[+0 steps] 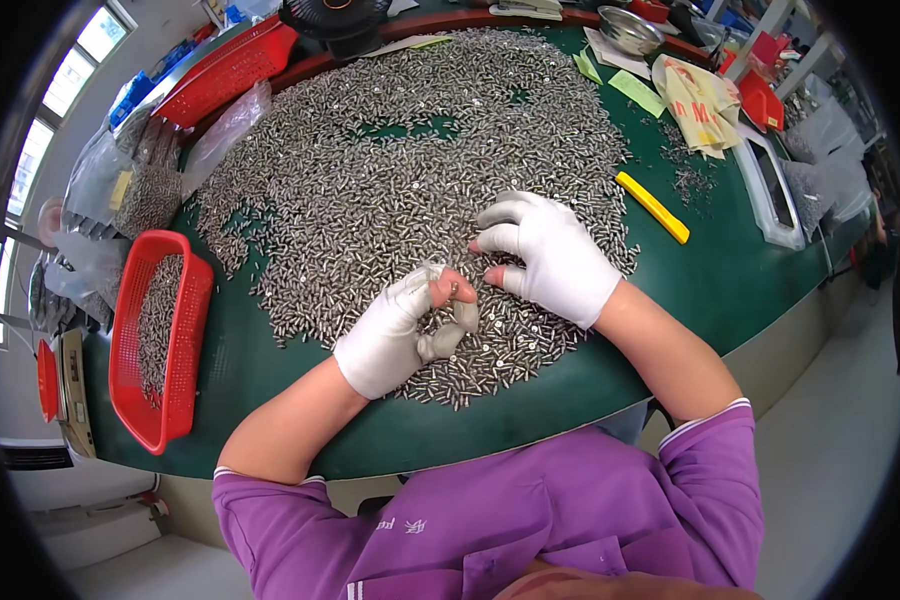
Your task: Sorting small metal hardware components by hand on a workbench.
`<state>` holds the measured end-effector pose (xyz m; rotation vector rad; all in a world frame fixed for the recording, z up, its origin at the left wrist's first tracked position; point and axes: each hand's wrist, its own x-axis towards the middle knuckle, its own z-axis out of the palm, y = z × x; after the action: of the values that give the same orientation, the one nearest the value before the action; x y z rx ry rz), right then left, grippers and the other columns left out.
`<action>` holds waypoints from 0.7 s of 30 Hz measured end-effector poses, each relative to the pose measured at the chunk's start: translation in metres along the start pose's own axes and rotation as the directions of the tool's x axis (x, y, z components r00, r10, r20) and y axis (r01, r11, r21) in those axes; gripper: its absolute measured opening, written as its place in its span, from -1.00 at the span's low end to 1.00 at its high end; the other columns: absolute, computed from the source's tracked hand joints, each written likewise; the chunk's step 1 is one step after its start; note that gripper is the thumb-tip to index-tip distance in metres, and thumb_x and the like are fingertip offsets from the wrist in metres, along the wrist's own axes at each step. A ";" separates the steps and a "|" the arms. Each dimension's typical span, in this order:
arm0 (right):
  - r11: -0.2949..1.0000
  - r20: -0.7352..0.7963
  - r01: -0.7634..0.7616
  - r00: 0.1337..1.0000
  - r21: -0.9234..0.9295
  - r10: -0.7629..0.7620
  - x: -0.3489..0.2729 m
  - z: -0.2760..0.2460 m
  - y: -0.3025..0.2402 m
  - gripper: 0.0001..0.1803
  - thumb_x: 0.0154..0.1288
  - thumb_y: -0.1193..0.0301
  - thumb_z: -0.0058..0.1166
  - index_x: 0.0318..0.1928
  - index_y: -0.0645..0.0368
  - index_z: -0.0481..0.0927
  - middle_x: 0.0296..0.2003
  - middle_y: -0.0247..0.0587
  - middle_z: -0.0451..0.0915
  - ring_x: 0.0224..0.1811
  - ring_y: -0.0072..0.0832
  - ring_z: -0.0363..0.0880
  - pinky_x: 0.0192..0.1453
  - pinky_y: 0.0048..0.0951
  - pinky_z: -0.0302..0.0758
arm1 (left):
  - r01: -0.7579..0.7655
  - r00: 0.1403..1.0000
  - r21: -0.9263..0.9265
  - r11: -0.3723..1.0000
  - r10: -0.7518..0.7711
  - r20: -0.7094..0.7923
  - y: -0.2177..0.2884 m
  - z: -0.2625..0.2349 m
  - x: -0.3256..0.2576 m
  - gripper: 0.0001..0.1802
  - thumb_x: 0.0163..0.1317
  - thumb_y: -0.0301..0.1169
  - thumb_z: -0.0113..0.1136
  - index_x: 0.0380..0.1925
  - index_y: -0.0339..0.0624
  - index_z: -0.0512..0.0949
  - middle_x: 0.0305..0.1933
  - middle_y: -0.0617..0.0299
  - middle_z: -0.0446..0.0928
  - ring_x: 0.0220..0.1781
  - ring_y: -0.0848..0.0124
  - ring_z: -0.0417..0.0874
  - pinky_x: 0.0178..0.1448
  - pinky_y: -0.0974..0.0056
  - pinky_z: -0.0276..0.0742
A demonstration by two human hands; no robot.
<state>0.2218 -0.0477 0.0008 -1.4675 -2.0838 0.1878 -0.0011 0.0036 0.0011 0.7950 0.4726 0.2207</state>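
A broad layer of small, silvery, pointed metal parts point(370, 210) covers the middle of the green table point(260, 400). Both hands wear white gloves with some fingertips bare. My left hand point(395, 325) is at the near side of the layer, palm turned inward and fingers curled; a small metal part shows at its bare fingertips, and more may lie in the palm. Over the parts to the right is my right hand point(550, 250), back up, its thumb and forefinger apart with the tips close to the parts. Nothing shows between them.
A red basket point(195, 330) holding metal parts stands at the left, another red basket point(230, 75) at the far left. Right of the layer lie a yellow-handled tool point(653, 207), a printed bag point(698, 105) and a white frame point(770, 190). A metal bowl point(630, 32) sits far right.
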 end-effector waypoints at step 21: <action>0.907 -0.161 0.367 0.927 0.208 -0.339 0.006 -0.007 -0.014 -0.74 0.03 0.24 0.31 -0.32 0.05 0.55 -0.22 -0.33 0.58 -0.01 -0.14 0.57 -0.03 -0.15 0.53 | 0.009 1.000 0.013 1.000 -0.009 -0.024 -0.003 0.002 -0.001 -0.72 0.29 -0.21 0.25 -0.11 -0.04 0.45 -0.28 0.35 0.54 -0.44 0.68 0.43 -0.37 0.58 0.33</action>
<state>0.2125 -0.0491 0.0150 -0.9193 -2.1046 0.1893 -0.0009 0.0004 0.0002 0.8034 0.5003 0.2194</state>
